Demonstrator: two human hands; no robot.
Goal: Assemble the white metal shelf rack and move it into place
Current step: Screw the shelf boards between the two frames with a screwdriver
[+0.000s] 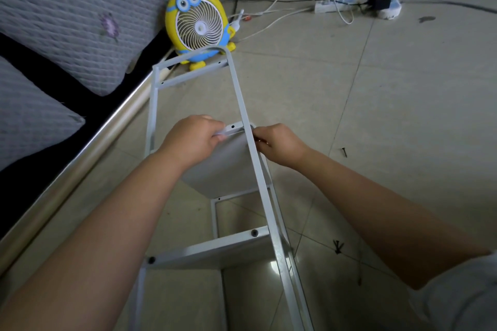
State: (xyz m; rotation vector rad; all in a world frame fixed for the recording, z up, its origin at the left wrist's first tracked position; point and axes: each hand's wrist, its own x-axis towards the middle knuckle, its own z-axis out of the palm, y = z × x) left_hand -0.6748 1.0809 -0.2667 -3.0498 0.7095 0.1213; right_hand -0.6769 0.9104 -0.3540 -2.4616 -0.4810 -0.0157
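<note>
The white metal rack frame lies lengthwise on the tiled floor, running away from me toward the fan. A white shelf panel stands between its side rails at mid-length. My left hand grips that panel's upper edge, beside a screw hole. My right hand is at the outer side of the right rail, fingers curled and pinching something small and dark against it. A second shelf panel sits nearer me, fixed with two dark screws.
A yellow cartoon fan stands at the rack's far end. A bed with a grey quilt and metal rail runs along the left. Loose screws lie on the floor at right. Power strips and cables lie at the back.
</note>
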